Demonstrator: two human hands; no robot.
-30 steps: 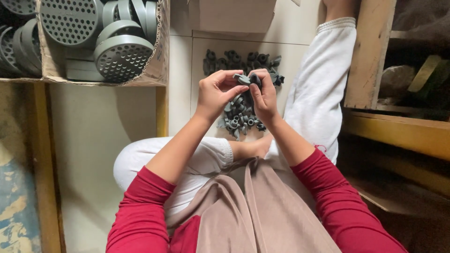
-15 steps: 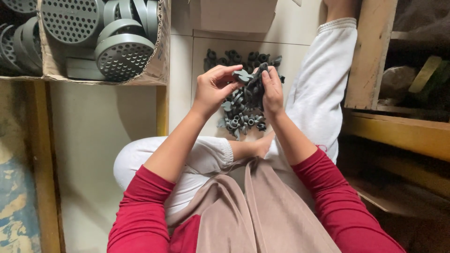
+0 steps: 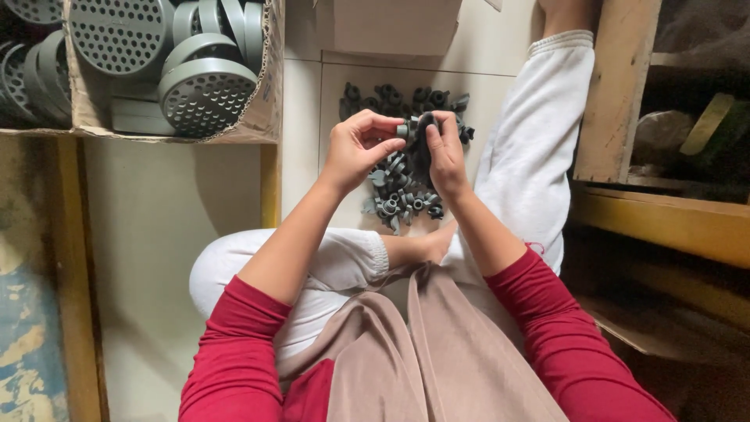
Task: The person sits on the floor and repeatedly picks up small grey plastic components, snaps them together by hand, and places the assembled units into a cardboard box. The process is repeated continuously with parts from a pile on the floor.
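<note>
Above a floor pile of small grey moulded fittings (image 3: 402, 187), left hand (image 3: 358, 148) and right hand (image 3: 444, 152) pinch one grey plastic fitting (image 3: 408, 130) together; perforated grey discs (image 3: 205, 92) fill a cardboard box (image 3: 262, 109).

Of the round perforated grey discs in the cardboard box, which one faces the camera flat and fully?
The large disc at the box's top left; the others beside it tilt or stand on edge.

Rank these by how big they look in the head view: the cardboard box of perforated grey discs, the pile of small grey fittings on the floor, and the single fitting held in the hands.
1. Cardboard box of perforated discs, cut off by the frame edge.
2. Pile of small grey fittings, partly hidden behind the hands.
3. Single grey fitting pinched between the left hand and right hand.
</note>
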